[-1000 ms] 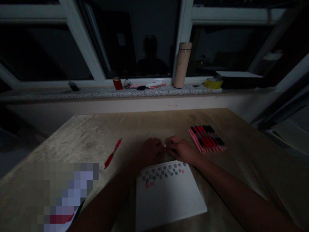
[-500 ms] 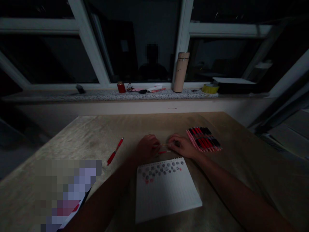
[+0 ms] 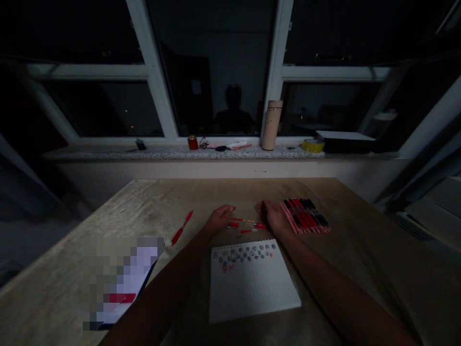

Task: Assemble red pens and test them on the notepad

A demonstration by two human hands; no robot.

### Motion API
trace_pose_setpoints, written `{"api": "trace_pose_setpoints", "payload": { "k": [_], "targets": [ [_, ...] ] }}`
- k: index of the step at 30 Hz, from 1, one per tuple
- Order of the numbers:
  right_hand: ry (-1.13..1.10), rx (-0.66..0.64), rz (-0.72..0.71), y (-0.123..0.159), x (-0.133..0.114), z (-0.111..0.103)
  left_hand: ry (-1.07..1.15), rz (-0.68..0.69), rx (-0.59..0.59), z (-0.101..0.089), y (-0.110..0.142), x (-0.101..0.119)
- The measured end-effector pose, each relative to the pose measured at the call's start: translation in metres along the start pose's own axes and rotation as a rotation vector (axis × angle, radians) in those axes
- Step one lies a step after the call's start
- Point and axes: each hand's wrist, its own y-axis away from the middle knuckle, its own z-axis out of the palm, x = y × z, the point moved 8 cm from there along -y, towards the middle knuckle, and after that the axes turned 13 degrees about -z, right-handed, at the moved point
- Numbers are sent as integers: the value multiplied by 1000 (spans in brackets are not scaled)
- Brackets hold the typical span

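Loose red pen parts (image 3: 234, 224) on bench (image 3: 154, 202), btwn L hand (image 3: 219, 219) & R hand (image 3: 274, 217); both hands loosely open, nothing seen in grip.
Thin refill (image 3: 237, 220) lies across the gap, red-&-clear piece (image 3: 260, 225) just beside R hand, short red piece (image 3: 245, 231) nearer notebook (image 3: 254, 288); finer bits too dark to ID. Parts look v. light, stiff plastic, prob. smooth & apt to roll; refill likely bendy, so pinch mid-length w/ thumb + fingertip, no hard squeeze. Barrel bits: best held round the middle. Whole red pen (image 3: 177, 235) left of L hand; pen row (image 3: 306, 216) right of R hand.
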Motion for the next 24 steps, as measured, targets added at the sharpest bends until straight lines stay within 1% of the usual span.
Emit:
{"api": "trace_pose_setpoints", "payload": {
  "k": [2,5,8,12,15,17,19,21,22,24],
  "targets": [
    [-55,37,7,2,-1,6,29,26,-52,12,10,9],
    [-124,42,5,4,-4,15,63,-7,-59,15,22,11],
    [-166,39,-4,4,-6,17,113,-61,-37,9,28,2],
    [-171,45,-32,5,-7,3,237,-138,11,-3,33,-9],
    [-113,25,-66,7,-9,-9,259,-156,84,-12,37,-9],
    [-58,-8,-89,10,-12,-12,254,-160,148,-19,39,-9],
    [-10,-46,-109,13,-16,-10,238,-141,199,-23,40,-9],
    [27,-83,-127,15,-19,-5,185,-94,232,-24,40,-8],
    [42,-100,-134,15,-20,-3,136,-61,245,-23,40,-5],
    [67,-130,-145,16,-21,1,-11,50,245,-18,40,5]
  ]
}}
